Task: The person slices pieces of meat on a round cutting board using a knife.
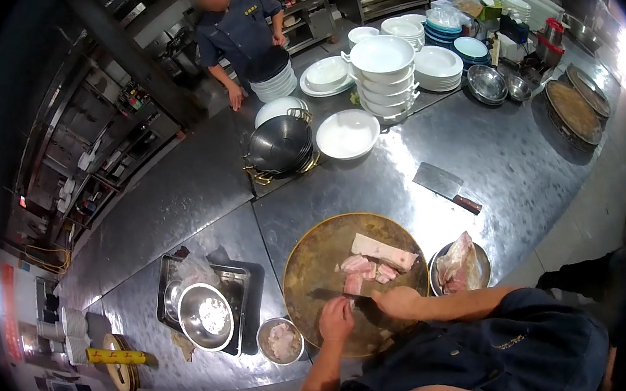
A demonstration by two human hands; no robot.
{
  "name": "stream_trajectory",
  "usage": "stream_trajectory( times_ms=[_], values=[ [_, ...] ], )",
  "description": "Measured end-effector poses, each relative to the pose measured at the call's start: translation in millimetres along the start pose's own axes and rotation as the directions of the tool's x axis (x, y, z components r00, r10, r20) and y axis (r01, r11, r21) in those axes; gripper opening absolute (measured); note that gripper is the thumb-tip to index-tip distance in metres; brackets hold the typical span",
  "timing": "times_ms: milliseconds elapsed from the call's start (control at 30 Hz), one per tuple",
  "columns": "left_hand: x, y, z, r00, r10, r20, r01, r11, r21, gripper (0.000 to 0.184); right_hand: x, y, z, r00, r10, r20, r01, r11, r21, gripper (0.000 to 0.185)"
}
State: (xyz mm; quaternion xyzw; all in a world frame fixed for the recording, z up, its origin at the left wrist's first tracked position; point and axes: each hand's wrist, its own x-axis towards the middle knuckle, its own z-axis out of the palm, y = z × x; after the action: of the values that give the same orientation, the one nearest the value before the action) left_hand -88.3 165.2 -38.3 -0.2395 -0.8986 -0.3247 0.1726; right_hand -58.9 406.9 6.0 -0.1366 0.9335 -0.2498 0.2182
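Note:
My right hand point(398, 303) is wrapped round the handle of a knife point(329, 293), its dark blade pointing left across the round chopping board point(306, 272). My left hand point(336, 318) is on the board just below the blade, fingers curled together against the near end of a strip of pink meat point(353, 283). Its fingertips are partly hidden. Beyond the blade lie several cut pieces of meat point(364, 266) and a long pale slab of meat point(384, 251). Right of the board, a large piece of raw meat point(458, 266) sticks up out of a metal bowl point(435, 278).
A cleaver point(439, 180) lies beyond the board. At left are a small bowl of meat point(281, 341), a steel bowl point(207, 336) and a black tray point(244, 321). Black pans point(281, 145) and stacked white dishes point(382, 54) stand farther back. Another person point(242, 31) stands across the table.

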Motion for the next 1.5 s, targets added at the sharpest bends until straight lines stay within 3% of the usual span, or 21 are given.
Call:
stream_trajectory(
  times_ms=[267,333,467,533,600,633,667,700,767,800,833,933,1033,1300,1400,1467,1500],
  values=[
    [0.2,0.5,1.0,1.000,-0.002,-0.029,0.002,1.000,0.010,0.010,-20.5,7.6,-11.1,0.999,-0.040,-0.019,0.042,0.994,0.101,0.033],
    [-5.2,0.1,3.3,1.000,-0.004,-0.022,0.004,1.000,0.009,0.010,-27.8,12.0,-12.2,1.000,-0.014,-0.025,0.019,0.979,0.203,0.039],
    [-3.6,-4.8,4.6,1.000,-0.010,0.000,0.010,1.000,-0.008,0.012,-25.3,4.6,-15.5,0.999,0.046,-0.008,-0.044,0.983,0.181,0.041],
    [-6.2,-9.3,6.7,0.999,-0.031,0.010,0.031,0.999,-0.021,0.012,-21.7,10.1,-2.9,0.984,0.012,-0.178,0.032,0.970,0.240,0.041],
    [-11.5,-13.4,9.9,0.999,-0.015,0.031,0.013,0.997,0.072,0.015,-11.4,15.1,1.1,0.992,-0.008,-0.129,0.037,0.973,0.229,0.041],
    [-15.3,-18.5,9.9,0.992,-0.036,0.119,0.023,0.993,0.112,0.015,-16.8,15.0,0.5,0.994,0.018,-0.106,0.009,0.968,0.252,0.045],
    [-13.2,-13.8,5.8,0.984,-0.097,0.152,0.087,0.993,0.074,0.014,-14.7,7.0,-14.6,0.996,0.046,-0.072,-0.024,0.960,0.279,0.051],
    [-11.0,-12.0,5.3,0.995,-0.052,0.081,0.048,0.997,0.061,0.012,-9.5,7.8,-10.7,0.994,0.073,-0.085,-0.045,0.955,0.293,0.050],
    [-12.1,-16.6,8.1,0.990,-0.097,0.104,0.088,0.992,0.089,0.014,-16.8,-5.8,-27.9,0.991,0.109,-0.074,-0.093,0.977,0.191,0.046],
    [-15.1,-29.8,12.5,0.979,-0.076,0.191,0.046,0.986,0.159,0.015,-21.9,-5.0,-19.6,0.976,0.061,-0.211,-0.025,0.985,0.168,0.042],
    [-14.3,-22.8,5.8,0.972,-0.123,0.202,0.102,0.989,0.109,0.011,-26.0,-5.9,-21.5,0.979,0.044,-0.198,-0.014,0.988,0.151,0.040],
    [-10.1,-27.3,5.1,0.997,0.000,0.082,-0.008,0.995,0.095,0.017,-48.3,-28.9,-33.7,0.990,0.046,-0.131,-0.023,0.984,0.177,0.037],
    [-4.3,-23.0,3.5,0.998,-0.006,0.060,0.001,0.997,0.083,0.022,-55.7,-32.5,-49.4,0.993,0.062,-0.104,-0.040,0.980,0.197,0.036],
    [-6.5,-26.4,4.5,0.996,0.009,0.083,-0.015,0.997,0.070,0.030,-60.7,-34.3,-62.3,0.987,0.141,0.081,-0.155,0.967,0.201,0.039],
    [-10.1,-25.9,3.9,0.991,-0.037,0.125,0.030,0.998,0.056,0.032,-24.9,-37.3,-40.8,0.997,0.070,-0.028,-0.061,0.972,0.228,0.041],
    [-7.3,-26.2,3.6,0.990,-0.048,0.136,0.042,0.998,0.043,0.030,-22.4,-36.2,-43.3,0.997,0.061,-0.037,-0.050,0.967,0.250,0.042],
    [-2.8,-23.0,2.8,0.992,-0.035,0.117,0.030,0.999,0.045,0.026,-29.3,-34.2,-52.0,0.994,0.097,0.044,-0.105,0.963,0.248,0.043]
  ],
)
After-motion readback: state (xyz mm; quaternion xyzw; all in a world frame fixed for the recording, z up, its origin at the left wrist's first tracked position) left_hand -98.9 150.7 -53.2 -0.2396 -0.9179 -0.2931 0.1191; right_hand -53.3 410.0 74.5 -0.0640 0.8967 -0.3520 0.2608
